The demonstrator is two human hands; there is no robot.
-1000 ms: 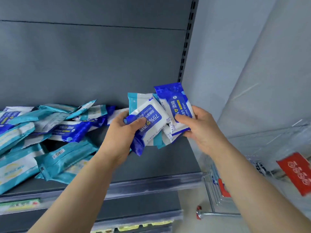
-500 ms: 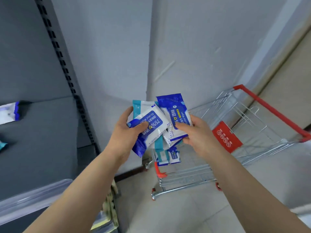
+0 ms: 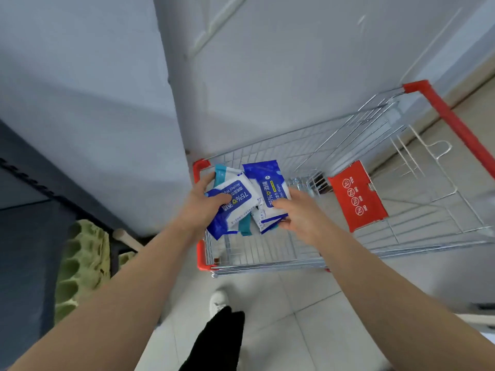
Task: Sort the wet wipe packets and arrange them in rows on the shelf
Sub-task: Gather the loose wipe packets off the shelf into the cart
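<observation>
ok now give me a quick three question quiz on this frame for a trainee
1. True or false: the left hand and the right hand both grip wet wipe packets.
2. Pick one. The packets are held over: A a shelf, B the shopping cart, C a table.
3. Fill in: the number printed large on the packet under the left thumb is ___ percent.

Key: 1 true; 2 B; 3 75.
</observation>
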